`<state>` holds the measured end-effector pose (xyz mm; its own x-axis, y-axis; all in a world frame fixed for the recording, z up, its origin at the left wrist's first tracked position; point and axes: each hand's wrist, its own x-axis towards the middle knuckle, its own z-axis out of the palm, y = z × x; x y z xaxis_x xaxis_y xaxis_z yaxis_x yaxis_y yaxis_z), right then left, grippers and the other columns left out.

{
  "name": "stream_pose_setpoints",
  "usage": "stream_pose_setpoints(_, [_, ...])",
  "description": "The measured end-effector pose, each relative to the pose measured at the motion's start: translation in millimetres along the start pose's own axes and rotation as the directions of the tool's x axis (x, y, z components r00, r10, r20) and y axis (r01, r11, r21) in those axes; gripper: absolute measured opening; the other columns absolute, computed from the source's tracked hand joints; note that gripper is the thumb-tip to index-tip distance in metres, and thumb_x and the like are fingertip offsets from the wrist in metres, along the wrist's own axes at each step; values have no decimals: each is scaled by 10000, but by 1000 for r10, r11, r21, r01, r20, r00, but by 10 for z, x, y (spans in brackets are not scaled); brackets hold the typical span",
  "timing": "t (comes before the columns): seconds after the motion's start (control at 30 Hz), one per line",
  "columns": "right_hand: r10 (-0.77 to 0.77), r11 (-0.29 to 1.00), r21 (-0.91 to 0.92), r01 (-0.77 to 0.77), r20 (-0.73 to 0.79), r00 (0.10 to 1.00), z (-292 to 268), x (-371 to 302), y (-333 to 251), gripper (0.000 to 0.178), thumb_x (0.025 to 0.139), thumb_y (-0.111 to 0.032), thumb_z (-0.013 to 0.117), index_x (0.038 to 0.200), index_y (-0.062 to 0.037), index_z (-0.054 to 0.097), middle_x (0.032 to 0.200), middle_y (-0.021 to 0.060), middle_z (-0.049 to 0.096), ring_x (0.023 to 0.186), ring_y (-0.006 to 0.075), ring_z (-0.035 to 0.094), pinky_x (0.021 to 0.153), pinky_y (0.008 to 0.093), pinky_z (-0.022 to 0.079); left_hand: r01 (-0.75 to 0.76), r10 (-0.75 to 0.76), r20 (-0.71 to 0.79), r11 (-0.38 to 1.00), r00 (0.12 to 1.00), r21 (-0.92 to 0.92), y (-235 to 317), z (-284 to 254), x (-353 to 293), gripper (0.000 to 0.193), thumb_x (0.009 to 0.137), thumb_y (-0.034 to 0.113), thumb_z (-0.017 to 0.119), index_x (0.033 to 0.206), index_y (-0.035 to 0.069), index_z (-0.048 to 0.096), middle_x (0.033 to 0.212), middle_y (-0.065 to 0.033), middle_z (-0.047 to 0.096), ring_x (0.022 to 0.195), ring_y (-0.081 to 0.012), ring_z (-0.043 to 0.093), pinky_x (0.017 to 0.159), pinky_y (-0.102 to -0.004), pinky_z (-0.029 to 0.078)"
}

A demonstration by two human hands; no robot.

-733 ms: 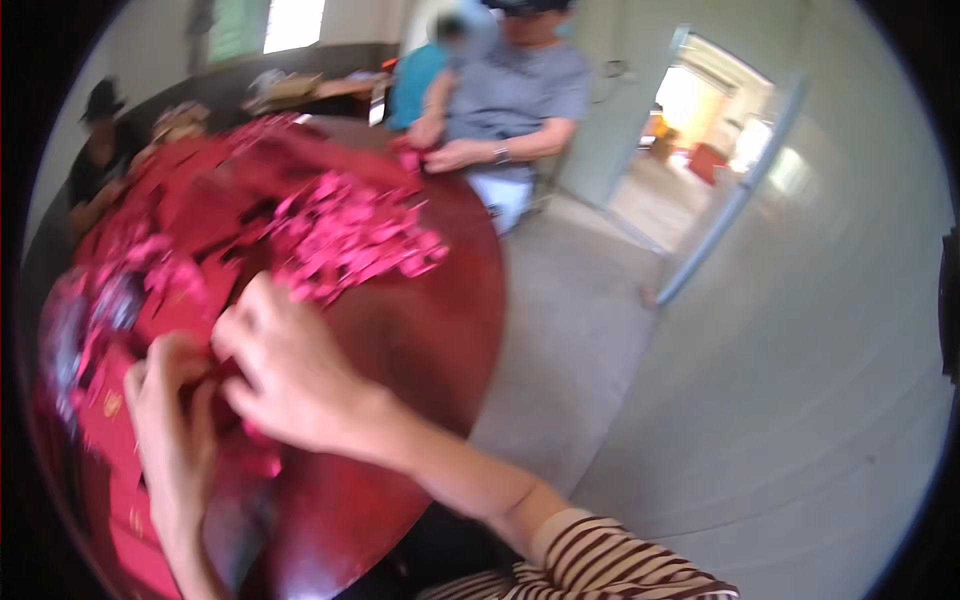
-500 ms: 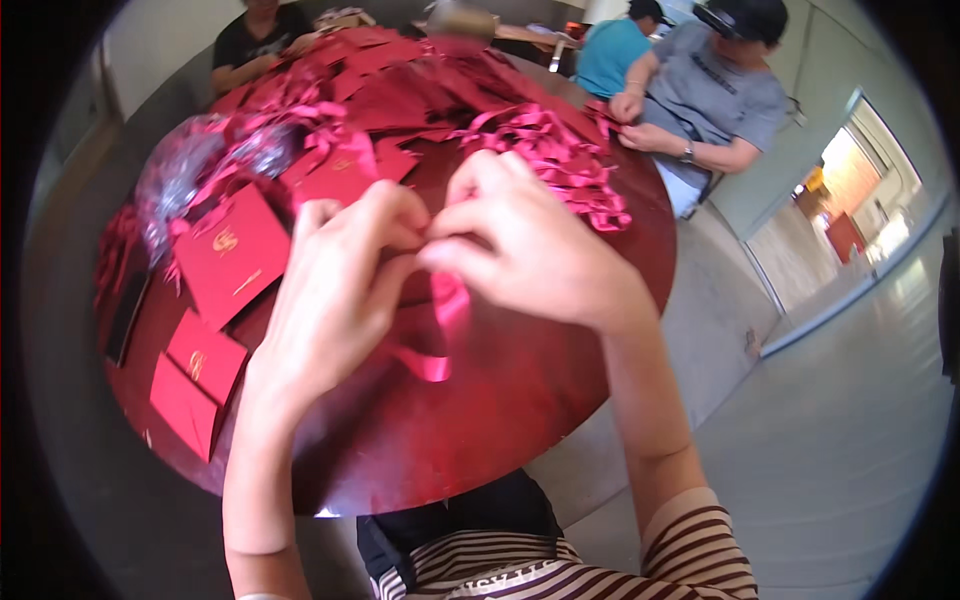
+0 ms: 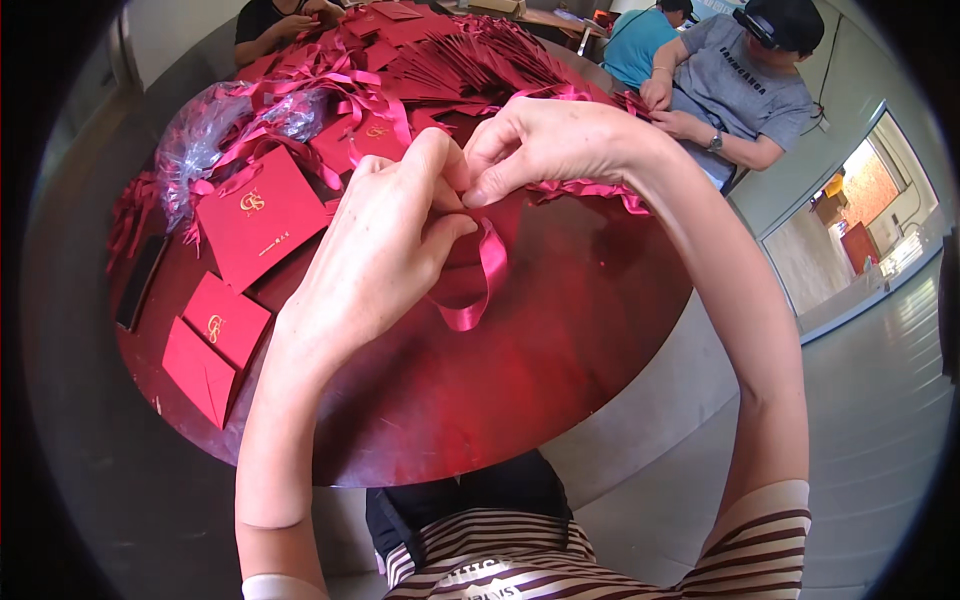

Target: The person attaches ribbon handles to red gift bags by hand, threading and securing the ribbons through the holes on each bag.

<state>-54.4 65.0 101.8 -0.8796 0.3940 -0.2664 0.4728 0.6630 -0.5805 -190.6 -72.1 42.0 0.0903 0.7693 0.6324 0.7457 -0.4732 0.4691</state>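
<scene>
hands (image 3: 385,235) (image 3: 560,142) hold ribbon (image 3: 494,265) near plastic bag (image 3: 192,142)

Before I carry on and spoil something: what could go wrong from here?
The ribbon hangs in a slack curve below the left hand and right hand, so it might twist or slip. The fingers partly hide the spot being worked, so a mistake there could go unseen. The loose ribbons lie close to the clear plastic and might tangle with it.

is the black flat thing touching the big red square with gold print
Apart. The head view shows tabletop between the black flat thing and the big red square beside it.
</scene>
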Motion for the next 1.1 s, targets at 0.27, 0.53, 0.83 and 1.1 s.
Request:
stream_pose_setpoints(0.27, [-122, 859, 443, 257, -309, 943, 362, -83, 123, 130, 723, -69, 613, 798, -5, 698, 753, 53, 640, 716, 105, 565, 742, 242, 443, 28, -28, 63, 1000, 998, 6, 12, -28, 21, 172, 717, -36, 617, 855, 13, 528, 746, -101, 619, 719, -240, 609, 717, -313, 420])
stream_pose_setpoints(0.53, [-135, 801, 441, 405, -527, 839, 274, -31, 270, 233, 843, -182, 619, 953, 23, 627, 1034, 102, 596, 822, 96, 576, 731, 222, 461, 32, -34, 92, 999, 995, 31, 50, -21, 21, 164, 717, -19, 627, 853, 20, 543, 752, -92, 618, 710, -232, 581, 739, -308, 395])
stream_pose_setpoints(0.83, [-67, 410, 701, 583, -614, 786, 253, 111, 476, 248, 887, -162, 568, 1054, 21, 577, 1003, 121, 623, 913, 167, 603, 835, 314, 499, 75, -77, 23, 993, 997, 91, 68, 5, 65, 156, 721, -1, 638, 848, 25, 551, 764, -79, 623, 709, -227, 553, 756, -314, 384])
stream_pose_setpoints(1.1, [-329, 582, 555, 594, -507, 797, 546, 108, 565, 382, 905, -329, 536, 1073, 10, 585, 1076, 90, 604, 1051, 159, 534, 937, 317, 396, 74, -75, 2, 990, 997, 119, 83, 14, 46, 171, 711, -3, 651, 848, 20, 552, 768, -84, 627, 732, -225, 550, 735, -313, 391])
